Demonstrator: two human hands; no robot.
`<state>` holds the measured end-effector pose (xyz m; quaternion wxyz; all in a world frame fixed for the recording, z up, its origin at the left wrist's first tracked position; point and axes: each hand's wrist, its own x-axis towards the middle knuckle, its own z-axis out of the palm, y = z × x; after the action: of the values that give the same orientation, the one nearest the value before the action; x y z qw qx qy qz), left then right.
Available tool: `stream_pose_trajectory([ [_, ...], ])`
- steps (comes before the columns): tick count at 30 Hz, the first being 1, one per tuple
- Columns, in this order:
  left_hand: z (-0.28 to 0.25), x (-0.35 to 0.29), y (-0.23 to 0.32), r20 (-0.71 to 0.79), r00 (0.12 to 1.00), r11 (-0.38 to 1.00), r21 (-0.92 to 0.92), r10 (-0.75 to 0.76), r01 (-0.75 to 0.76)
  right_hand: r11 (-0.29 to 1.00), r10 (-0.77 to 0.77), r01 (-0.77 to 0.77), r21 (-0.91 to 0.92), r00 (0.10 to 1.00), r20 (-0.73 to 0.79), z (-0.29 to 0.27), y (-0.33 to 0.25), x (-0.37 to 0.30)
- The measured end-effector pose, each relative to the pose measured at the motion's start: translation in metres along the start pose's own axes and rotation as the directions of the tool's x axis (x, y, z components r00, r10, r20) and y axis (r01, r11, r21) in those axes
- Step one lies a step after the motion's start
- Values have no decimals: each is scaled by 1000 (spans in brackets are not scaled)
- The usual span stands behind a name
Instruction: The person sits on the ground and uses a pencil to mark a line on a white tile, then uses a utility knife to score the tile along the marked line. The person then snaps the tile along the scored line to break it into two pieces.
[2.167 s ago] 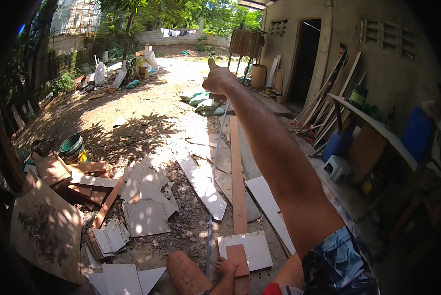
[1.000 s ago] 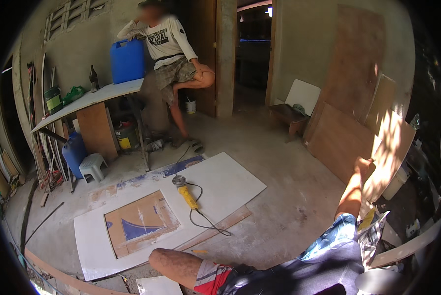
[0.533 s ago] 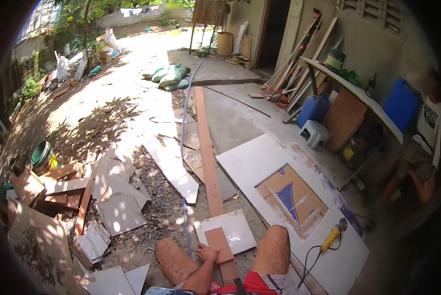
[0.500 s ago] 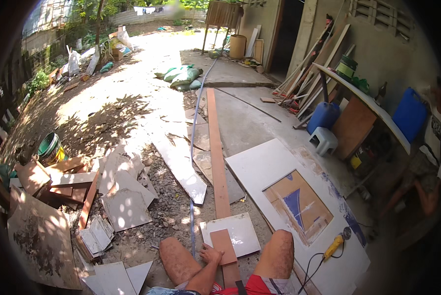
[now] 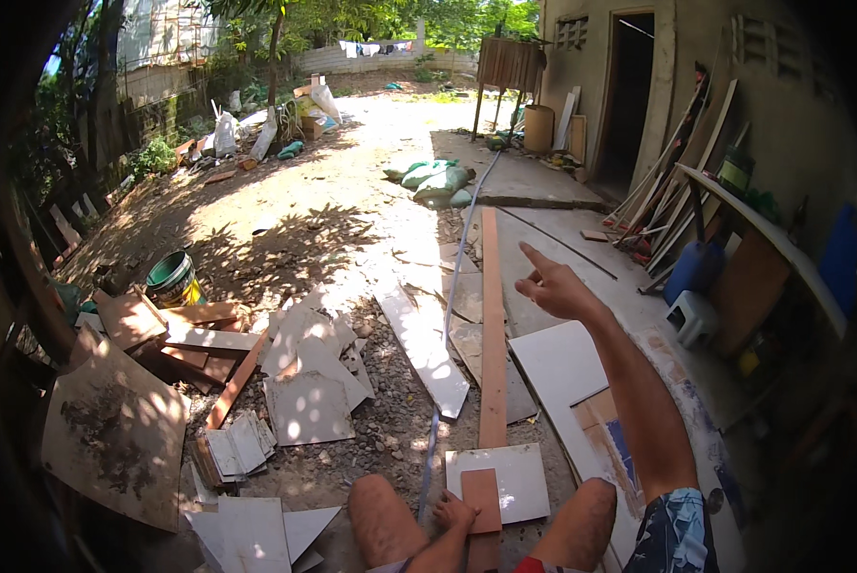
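My left hand (image 5: 455, 514) is low between my knees, its fingers closed at the left edge of a short reddish-brown wooden board (image 5: 482, 498). That board lies over a white square panel (image 5: 524, 477) and a long reddish-brown plank (image 5: 492, 334), which stretches away from me. Out ahead, my right hand (image 5: 560, 288) is raised above the ground with the arm extended. Its index finger points forward and left, the other fingers are partly bent, and nothing is in it.
At left lie broken panels (image 5: 314, 411), wood offcuts (image 5: 209, 334) and a green bucket (image 5: 171, 277). A blue hose (image 5: 460, 250) runs along the plank's left side. To the right are a large white panel (image 5: 562, 368), a grey stool (image 5: 691, 317) and a shelf (image 5: 782, 239).
My right arm has come into view and is stretched out, pointing. The view has shifted, so the scene sits further right and lower. My left hand stays at the short board.
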<state>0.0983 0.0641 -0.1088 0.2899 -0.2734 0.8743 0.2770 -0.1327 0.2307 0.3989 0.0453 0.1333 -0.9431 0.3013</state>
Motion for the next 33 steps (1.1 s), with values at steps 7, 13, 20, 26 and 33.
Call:
stream_pose_trajectory([
  [7,5,8,7,-28,999,999,48,23,-22,892,-171,99,-440,977,-125,-39,-210,127],
  [13,3,0,3,-31,999,1000,26,11,-11,929,-151,87,-361,976,-154,-68,-255,139],
  [20,2,-1,2,-42,999,999,-42,-1,-1,920,-101,21,-392,978,-185,-65,-265,161],
  [26,4,0,0,-33,999,999,-45,-21,20,927,-110,41,-372,980,-168,-51,-278,156],
  [33,13,5,-2,-97,995,998,-62,-20,14,932,-133,77,-353,982,-138,-55,-294,144],
])
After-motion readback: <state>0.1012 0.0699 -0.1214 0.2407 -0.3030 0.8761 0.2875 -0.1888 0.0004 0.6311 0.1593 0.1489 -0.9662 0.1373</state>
